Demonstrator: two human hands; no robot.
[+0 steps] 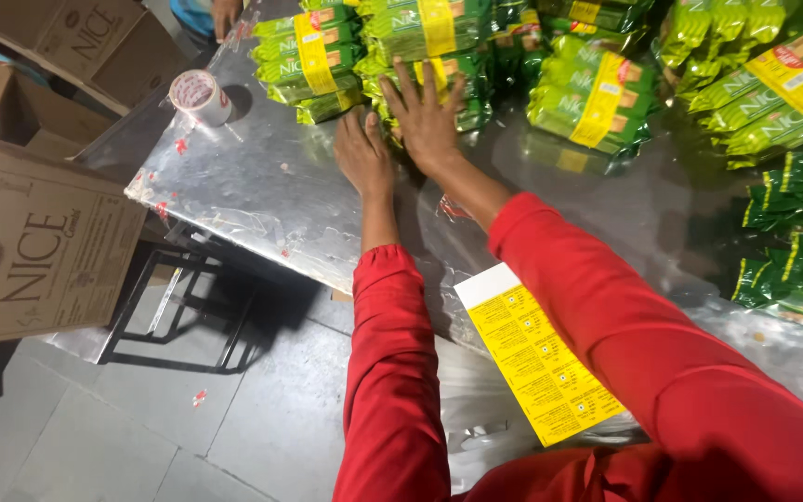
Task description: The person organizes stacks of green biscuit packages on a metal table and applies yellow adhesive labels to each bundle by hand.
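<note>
Steel table [262, 200] holds green packet bundles [425, 56] at twelve o'clock; right hand [427, 116] lies flat, fingers spread, on them, left hand [362, 153] open, palm down beside

Bare metal table [262, 200] lies open; green packet stacks [597, 93] block beyond.

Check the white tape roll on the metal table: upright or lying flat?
Tilted: the white tape roll rests on its edge, with its round open core facing up toward the camera.
</note>
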